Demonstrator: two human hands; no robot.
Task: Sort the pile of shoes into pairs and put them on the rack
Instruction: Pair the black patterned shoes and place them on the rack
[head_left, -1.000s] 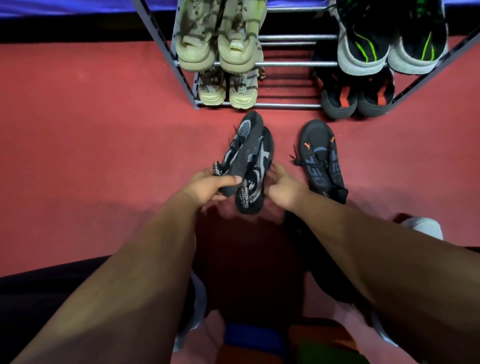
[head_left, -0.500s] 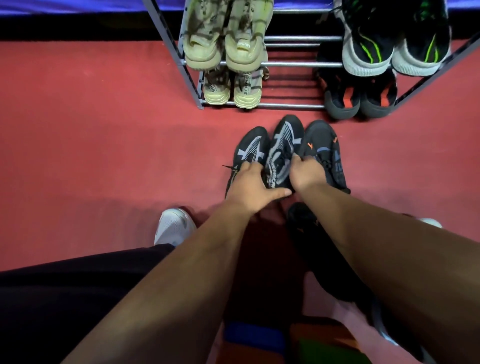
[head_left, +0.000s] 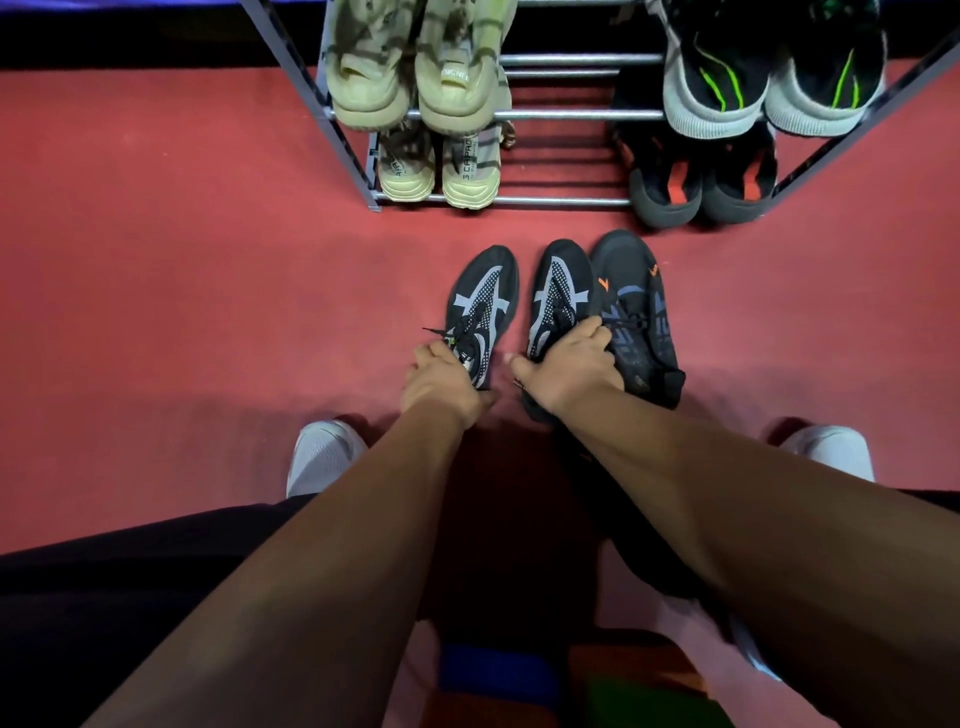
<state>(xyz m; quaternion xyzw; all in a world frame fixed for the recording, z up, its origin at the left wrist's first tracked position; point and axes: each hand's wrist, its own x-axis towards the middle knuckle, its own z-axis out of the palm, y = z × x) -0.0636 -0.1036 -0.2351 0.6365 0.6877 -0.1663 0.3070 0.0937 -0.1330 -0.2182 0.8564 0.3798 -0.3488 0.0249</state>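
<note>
Two black shoes with grey mesh stripes stand side by side on the red floor, toes toward the rack. My left hand (head_left: 441, 382) grips the heel of the left black-and-grey shoe (head_left: 483, 301). My right hand (head_left: 569, 366) grips the heel of the right black-and-grey shoe (head_left: 558, 296). A dark shoe with orange marks (head_left: 639, 306) lies touching the right one. The metal rack (head_left: 561, 114) holds two beige pairs at left and two dark pairs at right.
Another dark shoe (head_left: 613, 519) lies under my right forearm. My own white shoes (head_left: 322, 454) (head_left: 831, 449) stand on the floor either side. The rack's middle bars are bare between the pairs. Coloured blocks (head_left: 498, 670) sit at the bottom edge.
The two black-and-grey shoes were held together sideways above the floor; now they stand upright and apart on the floor, closer to the rack, each heel still in one hand.
</note>
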